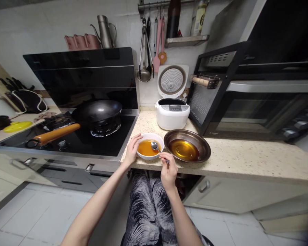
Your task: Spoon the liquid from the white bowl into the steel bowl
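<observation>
A white bowl of orange-yellow liquid stands near the counter's front edge. My left hand steadies it, fingers curled against the left side of its rim. In my right hand is a metal spoon, pinched by the handle, its head over the liquid inside the bowl. Whether the spoon head touches the liquid I cannot tell. Just right of the white bowl sits a wide dark metal bowl, with amber liquid in its bottom.
Behind the bowls is a white rice cooker, lid raised. On the left, a black wok with a wooden handle rests on the stove. An oven stands at the right. Utensils such as a ladle hang above the counter.
</observation>
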The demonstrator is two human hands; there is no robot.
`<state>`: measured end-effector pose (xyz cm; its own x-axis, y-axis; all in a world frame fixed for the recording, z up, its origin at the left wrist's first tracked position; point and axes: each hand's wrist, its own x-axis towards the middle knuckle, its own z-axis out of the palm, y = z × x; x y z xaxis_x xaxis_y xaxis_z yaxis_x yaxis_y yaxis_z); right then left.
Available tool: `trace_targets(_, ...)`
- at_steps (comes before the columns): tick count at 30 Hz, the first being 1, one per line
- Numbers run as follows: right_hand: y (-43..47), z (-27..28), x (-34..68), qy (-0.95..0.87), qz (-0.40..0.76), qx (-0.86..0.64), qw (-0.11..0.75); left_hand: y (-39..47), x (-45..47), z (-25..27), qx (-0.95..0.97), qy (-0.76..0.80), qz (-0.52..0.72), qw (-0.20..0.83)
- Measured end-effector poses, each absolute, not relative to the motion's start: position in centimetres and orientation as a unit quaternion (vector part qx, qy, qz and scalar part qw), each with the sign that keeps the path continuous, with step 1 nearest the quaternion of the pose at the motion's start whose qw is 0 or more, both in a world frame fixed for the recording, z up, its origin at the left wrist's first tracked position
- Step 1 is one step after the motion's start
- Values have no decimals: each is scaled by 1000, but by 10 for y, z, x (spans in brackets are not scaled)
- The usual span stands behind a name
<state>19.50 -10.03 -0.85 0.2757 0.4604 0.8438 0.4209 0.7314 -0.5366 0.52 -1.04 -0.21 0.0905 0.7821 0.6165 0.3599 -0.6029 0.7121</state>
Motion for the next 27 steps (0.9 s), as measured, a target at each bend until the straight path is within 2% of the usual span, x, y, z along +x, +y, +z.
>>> trace_targets(16,-91,-13,189,-607,50,-382,695,-12,6,0,713,399,543,193)
trace_targets(27,-93,-20,183,-534,122,-392,739,-11,5,-1,712,400,544,195)
